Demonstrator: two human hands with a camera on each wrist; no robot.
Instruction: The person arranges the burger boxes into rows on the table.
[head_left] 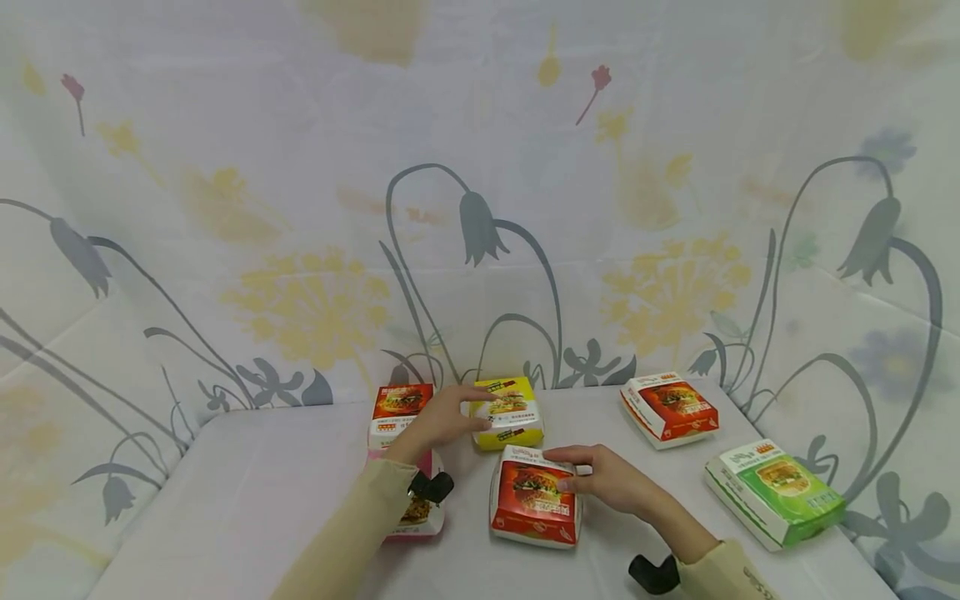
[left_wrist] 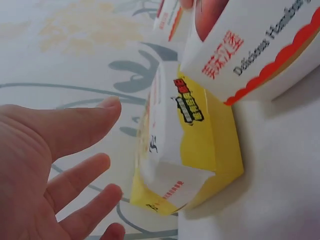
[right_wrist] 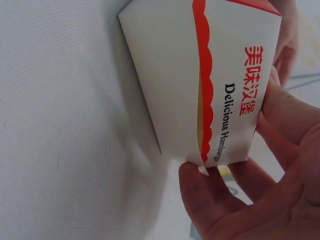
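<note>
left hand (head_left: 444,421) spread wide, yellow box (head_left: 521,413) just beside its fingers; right hand (head_left: 613,481) gripping front red box (head_left: 531,502) at its right side.

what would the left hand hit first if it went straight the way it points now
The left hand would likely meet the yellow box first; its fingers point toward that, though the remaining gap is hard to judge.

Left of the yellow-and-white carton (left_wrist: 200,145), the left hand (left_wrist: 37,162) spreads thumb and fingers, a gap between them and it. Upper right of that carton is a white hamburger box (left_wrist: 265,60) with red scalloped trim; behind the carton, floral cloth (left_wrist: 55,35).
</note>
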